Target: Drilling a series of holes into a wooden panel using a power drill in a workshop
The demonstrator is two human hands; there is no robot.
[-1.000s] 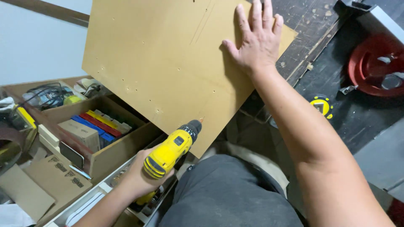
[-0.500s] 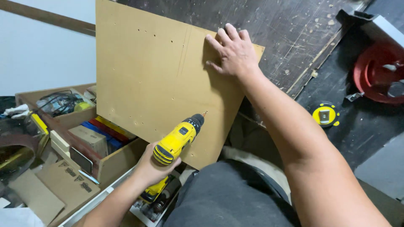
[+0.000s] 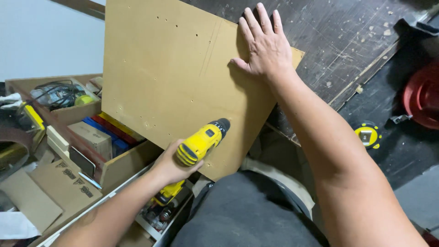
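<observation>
A large tan fibreboard panel [image 3: 173, 77] with several small drilled holes lies flat, jutting over the edge of a dark scratched workbench [image 3: 347, 41]. My right hand [image 3: 263, 45] presses flat on the panel's far right part, fingers spread. My left hand [image 3: 171, 164] grips a yellow and black cordless drill [image 3: 199, 144] by the handle, below the panel's near edge. The drill's black chuck points up at the panel and sits close to its near edge.
At left stands an open wooden box [image 3: 68, 119] with cables, cartons and coloured cases. Flat cardboard pieces [image 3: 41, 187] lie lower left. A yellow tape measure [image 3: 367, 134] and a red round tool part [image 3: 423, 96] rest at right. My grey-clad lap [image 3: 247, 215] fills the bottom.
The panel has slid and turned under my right hand, which now lies flat further down it. The drill in my left hand stays near the panel's lower edge.
</observation>
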